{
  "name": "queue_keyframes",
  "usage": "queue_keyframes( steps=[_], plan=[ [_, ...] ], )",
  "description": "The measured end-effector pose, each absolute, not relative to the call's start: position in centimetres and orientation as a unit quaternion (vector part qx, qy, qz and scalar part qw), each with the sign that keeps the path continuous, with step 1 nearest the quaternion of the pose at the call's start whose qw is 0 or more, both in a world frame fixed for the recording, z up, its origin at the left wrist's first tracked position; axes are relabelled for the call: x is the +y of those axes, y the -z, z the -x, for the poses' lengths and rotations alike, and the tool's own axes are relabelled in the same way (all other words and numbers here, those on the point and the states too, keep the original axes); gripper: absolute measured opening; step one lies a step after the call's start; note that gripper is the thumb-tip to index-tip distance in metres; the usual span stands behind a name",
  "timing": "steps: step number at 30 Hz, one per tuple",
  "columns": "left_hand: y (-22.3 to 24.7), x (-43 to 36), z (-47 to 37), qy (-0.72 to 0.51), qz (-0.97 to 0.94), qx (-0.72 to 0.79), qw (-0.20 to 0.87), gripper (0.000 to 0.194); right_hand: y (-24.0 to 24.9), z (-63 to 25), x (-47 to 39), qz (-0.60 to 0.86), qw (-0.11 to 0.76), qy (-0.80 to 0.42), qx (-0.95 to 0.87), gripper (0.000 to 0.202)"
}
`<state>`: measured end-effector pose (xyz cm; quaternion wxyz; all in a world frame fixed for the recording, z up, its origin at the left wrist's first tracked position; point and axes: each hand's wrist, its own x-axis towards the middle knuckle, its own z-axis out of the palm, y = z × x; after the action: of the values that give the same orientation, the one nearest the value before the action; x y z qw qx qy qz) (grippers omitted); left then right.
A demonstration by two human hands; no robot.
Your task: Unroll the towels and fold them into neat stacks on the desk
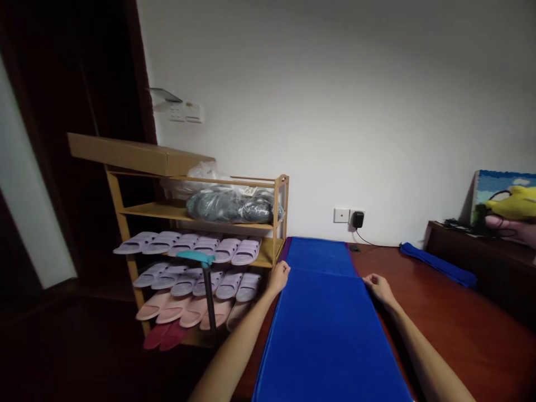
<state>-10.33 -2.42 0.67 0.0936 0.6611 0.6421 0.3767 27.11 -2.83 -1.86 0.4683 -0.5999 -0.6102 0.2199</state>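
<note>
A long blue cloth [324, 329] with purple side edges runs across the reddish wooden table from the front edge toward the wall. A crosswise line, where one layer ends or folds, shows between my hands. My left hand [280, 274] is closed in a pinch on the cloth's left edge at that line. Opposite it, my right hand [378, 286] pinches the right edge. The fingertips of both hands are partly hidden, and the cloth's near end lies out of view.
Left of the table stands a wooden shoe rack [196, 212] with several slippers [247, 251] and a cardboard box [138, 156]. A turquoise-topped handle [196, 257] stands before it. A folded blue cloth strip [438, 265] lies right, and a black plug [357, 219] sits in the wall socket.
</note>
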Motion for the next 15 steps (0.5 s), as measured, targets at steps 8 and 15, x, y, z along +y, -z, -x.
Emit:
queue_keyframes(
  steps=[8,15],
  plan=[
    [-0.05,-3.16,9.84,-0.305,-0.663,0.683,0.025,0.012,2.22,-27.14,-3.21,0.636,0.438,-0.163,-0.614,0.033],
    [-0.04,-3.21,9.84,-0.315,-0.665,0.677,0.011,0.011,1.55,-26.76,-3.66,0.646,0.422,-0.123,-0.624,0.031]
  ],
)
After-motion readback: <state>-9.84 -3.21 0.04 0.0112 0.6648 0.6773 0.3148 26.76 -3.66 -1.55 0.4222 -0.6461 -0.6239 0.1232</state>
